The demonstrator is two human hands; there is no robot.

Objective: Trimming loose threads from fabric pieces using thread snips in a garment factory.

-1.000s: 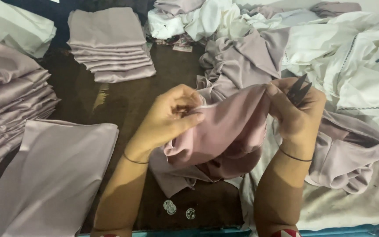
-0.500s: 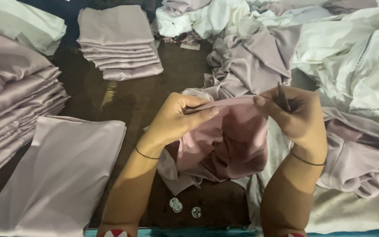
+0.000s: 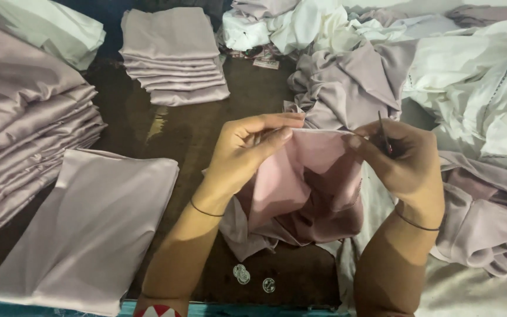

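A pale pink piece of cloth [image 3: 306, 188] is held up between both hands over the dark table [image 3: 189, 135]. My left hand [image 3: 247, 154] pinches its top edge on the left side. My right hand [image 3: 406, 161] grips the top edge on the right and also holds a small dark thread cutter [image 3: 384, 134], whose tip points up between the fingers. The cloth hangs down in folds below the hands and rests on the table.
Tall stack of folded mauve cloths [image 3: 24, 141] at left, a flat folded piece [image 3: 95, 223] in front of it, a smaller folded stack [image 3: 174, 56] at the back. Heaps of loose mauve and white cloth [image 3: 429, 76] fill the right. Three small round tokens [image 3: 252, 278] lie near the front edge.
Both hands have drawn the cloth's top edge out straighter between them. The thread cutter has turned from slanting outward to pointing nearly straight up.
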